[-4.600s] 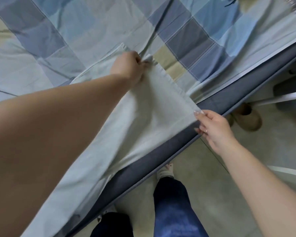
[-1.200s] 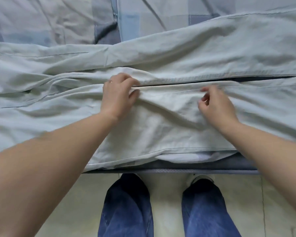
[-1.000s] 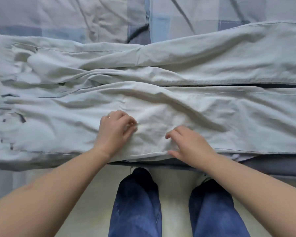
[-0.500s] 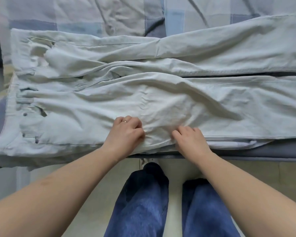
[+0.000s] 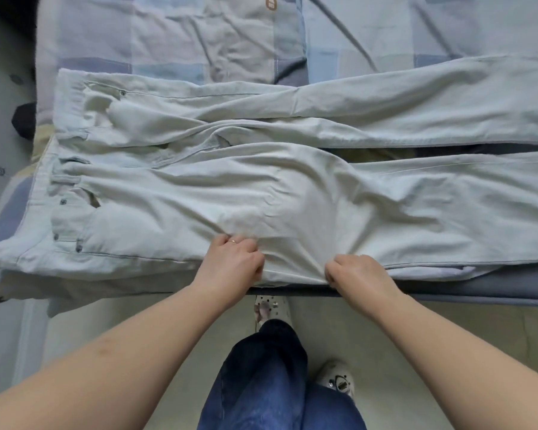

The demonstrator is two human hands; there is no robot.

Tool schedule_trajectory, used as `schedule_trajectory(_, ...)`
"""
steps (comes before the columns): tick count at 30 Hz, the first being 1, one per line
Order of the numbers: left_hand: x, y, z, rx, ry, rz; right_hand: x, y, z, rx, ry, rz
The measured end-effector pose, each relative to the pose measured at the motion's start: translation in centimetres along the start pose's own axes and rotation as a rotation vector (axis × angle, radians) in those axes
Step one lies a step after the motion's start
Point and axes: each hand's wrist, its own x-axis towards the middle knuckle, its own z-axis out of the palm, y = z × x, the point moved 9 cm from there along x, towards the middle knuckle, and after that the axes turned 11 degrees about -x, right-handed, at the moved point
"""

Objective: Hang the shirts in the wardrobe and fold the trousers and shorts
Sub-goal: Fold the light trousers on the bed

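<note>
pale trousers (image 5: 292,193) spread flat, creased, both hands gripping near edge

Checked bedsheet (image 5: 174,35) in blue, grey and beige squares covers the upper frame, creased. Grey mattress edge (image 5: 479,290) runs along the right centre. Pale floor (image 5: 416,352) fills the lower frame. Dark object (image 5: 24,119) at the left edge, beside the bed; identity unclear.
</note>
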Motion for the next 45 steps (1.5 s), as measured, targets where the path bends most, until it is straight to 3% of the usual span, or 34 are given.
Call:
schedule_trajectory(2, -1.3, -0.5, 0.1, -0.102, -0.035, -0.113, -1.2, -0.1, -0.6, 0.034, -0.025, 0.027)
schedule_trajectory(5, -2.3, -2.0, -1.5, -0.308, 0.04, -0.275, -2.2, 1.2, -1.8, 0.12, -0.076, 0.103)
schedule_trajectory(11, 0.8, -7.0, -8.5, -0.608, 0.164, -0.483, 0.2, 5.9, -9.3, 0.189, 0.022, 0.21)
schedule_trajectory(19, 9.7, -11.9, -15.6, -0.56, 0.244, -0.433, 8.0, 12.2, -14.4, 0.213, 0.097, 0.343)
schedule_trajectory(28, 18.2, -21.0, -15.9, -0.466, 0.236, -0.427, 19.0, 18.0, -16.7, 0.239, 0.203, 0.406)
schedule_trajectory(32, 20.8, -22.4, -15.1, -0.42, 0.219, -0.347, 22.1, 19.1, -15.0, 0.214, 0.052, 0.388)
schedule_trajectory(36, 21.7, -23.1, -14.1, -0.421, 0.249, -0.381, 22.8, 19.8, -12.7, 0.084, -0.109, 0.398)
schedule_trajectory(45, 24.1, -23.5, -14.3, -0.402, 0.22, -0.308, 22.9, 22.9, -11.7, 0.017, 0.023, 0.498)
